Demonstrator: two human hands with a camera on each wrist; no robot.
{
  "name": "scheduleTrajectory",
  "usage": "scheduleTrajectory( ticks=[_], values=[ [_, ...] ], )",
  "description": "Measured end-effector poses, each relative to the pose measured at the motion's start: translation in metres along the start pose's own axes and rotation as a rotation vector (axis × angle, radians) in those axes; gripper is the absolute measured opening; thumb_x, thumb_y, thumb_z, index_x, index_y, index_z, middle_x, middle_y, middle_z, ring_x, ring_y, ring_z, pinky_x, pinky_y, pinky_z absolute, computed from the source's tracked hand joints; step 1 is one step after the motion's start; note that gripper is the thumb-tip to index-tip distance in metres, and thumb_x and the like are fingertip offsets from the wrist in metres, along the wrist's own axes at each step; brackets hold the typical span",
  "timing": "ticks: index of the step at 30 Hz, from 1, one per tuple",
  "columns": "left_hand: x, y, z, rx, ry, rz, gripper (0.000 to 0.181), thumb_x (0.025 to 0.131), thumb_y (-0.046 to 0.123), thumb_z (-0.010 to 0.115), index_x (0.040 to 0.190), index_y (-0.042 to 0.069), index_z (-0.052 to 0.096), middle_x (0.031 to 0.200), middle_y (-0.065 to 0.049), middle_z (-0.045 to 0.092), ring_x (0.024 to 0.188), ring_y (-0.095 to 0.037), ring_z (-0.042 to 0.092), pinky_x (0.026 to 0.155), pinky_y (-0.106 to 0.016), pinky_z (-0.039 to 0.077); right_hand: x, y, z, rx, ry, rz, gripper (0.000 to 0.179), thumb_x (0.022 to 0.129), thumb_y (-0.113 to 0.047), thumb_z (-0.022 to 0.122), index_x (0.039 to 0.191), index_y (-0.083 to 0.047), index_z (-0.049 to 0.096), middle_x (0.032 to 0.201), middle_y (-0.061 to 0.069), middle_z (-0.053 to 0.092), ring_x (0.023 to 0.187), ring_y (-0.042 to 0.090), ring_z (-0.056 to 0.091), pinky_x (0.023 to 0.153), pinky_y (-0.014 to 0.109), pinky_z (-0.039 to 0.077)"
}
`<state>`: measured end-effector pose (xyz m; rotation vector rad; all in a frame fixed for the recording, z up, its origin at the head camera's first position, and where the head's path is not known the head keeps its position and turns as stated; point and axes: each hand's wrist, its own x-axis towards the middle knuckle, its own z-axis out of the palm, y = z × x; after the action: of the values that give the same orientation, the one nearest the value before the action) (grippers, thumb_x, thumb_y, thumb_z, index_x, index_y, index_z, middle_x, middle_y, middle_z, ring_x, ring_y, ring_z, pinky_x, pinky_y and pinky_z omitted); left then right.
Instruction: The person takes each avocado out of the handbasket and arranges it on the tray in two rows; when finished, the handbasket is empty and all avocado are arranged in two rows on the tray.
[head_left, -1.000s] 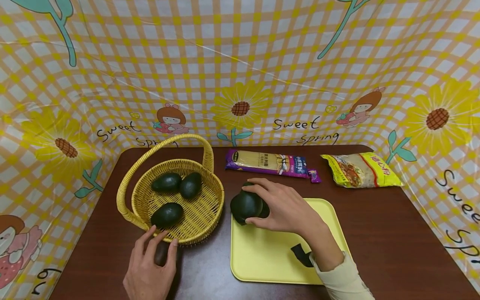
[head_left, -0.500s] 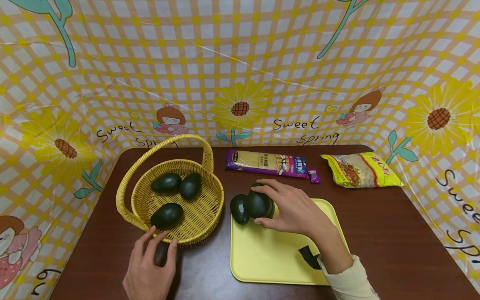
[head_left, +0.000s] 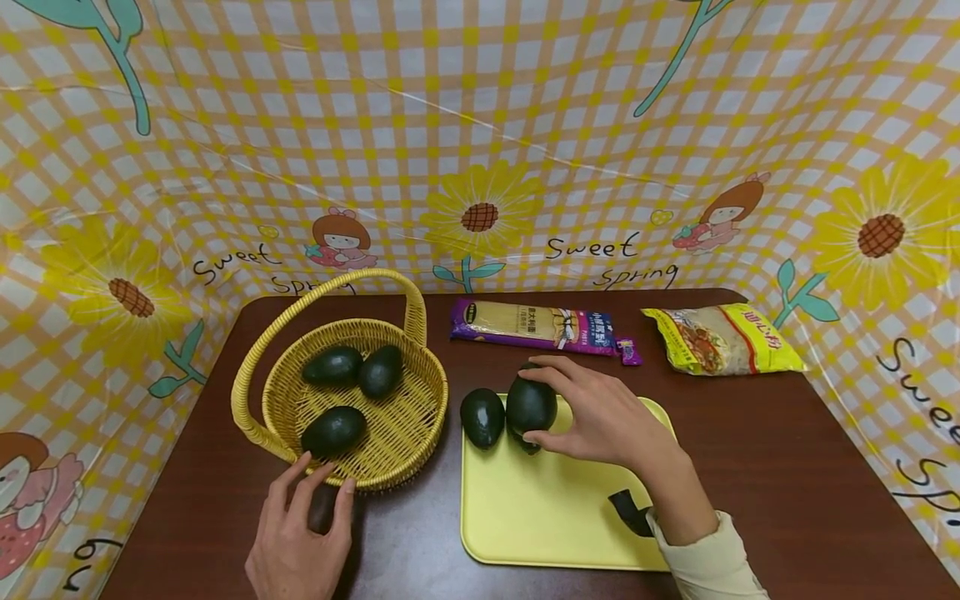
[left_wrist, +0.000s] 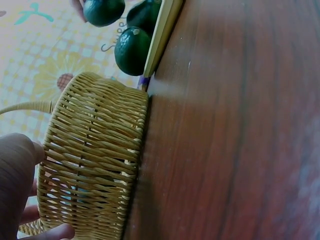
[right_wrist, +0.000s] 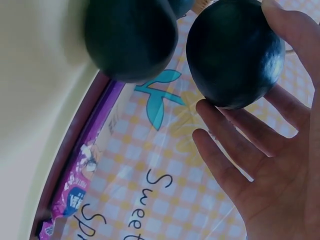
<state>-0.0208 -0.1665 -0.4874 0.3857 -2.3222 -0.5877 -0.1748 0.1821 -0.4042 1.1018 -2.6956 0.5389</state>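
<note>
My right hand holds a dark green avocado between thumb and fingertips, above the yellow tray. In the right wrist view this avocado is near the thumb and spread fingers. A second avocado lies at the tray's back left corner. Partly hidden beneath the held one, a third avocado shows its edge. On the left, my left hand pinches the near rim of a yellow wicker basket, thumb outside. Inside it lie three avocados.
Behind the tray lies a purple pasta packet; a yellow food bag is further right. The basket's tall handle arches over its left and back. A dark curved piece sits beside the right cuff. Patterned cloth surrounds the dark wooden table.
My right hand has moved right with the held avocado, uncovering the avocado at the tray's corner. The dark piece beside the cuff shifted along with it. My left hand and the basket stayed put.
</note>
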Motion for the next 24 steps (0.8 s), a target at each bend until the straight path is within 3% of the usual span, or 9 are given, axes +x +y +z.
scheduleTrajectory(
  ticks=[6,13,24],
  values=[
    [0.0,0.001,0.001,-0.002,0.0,0.005,0.031,0.086,0.031,0.094,0.109,0.014,0.084,0.129,-0.01,0.072,0.095,-0.036,0.074,0.06,-0.061,0.058,-0.008,0.009,-0.002,-0.009,-0.02,0.042,0.075,0.083,-0.048,0.093,0.146,-0.017,0.065,0.147,0.01,0.063,0.095,0.029,0.075,0.07,0.041,0.059],
    [0.0,0.0,0.0,0.004,0.004,0.005,0.031,0.086,0.031,0.094,0.109,0.013,0.083,0.129,-0.01,0.072,0.094,-0.035,0.074,0.06,-0.06,0.058,-0.015,0.015,-0.006,-0.004,-0.026,0.078,0.078,0.081,-0.051,0.094,0.145,-0.019,0.065,0.149,0.009,0.062,0.1,0.03,0.076,0.076,0.045,0.061],
    [0.0,0.001,0.0,-0.006,0.004,0.006,0.031,0.086,0.03,0.094,0.109,0.012,0.083,0.129,-0.012,0.072,0.094,-0.037,0.073,0.061,-0.061,0.059,-0.02,0.026,-0.009,0.005,-0.048,0.111,0.077,0.081,-0.046,0.095,0.146,-0.018,0.064,0.148,0.013,0.062,0.094,0.029,0.075,0.076,0.047,0.061]
  ],
)
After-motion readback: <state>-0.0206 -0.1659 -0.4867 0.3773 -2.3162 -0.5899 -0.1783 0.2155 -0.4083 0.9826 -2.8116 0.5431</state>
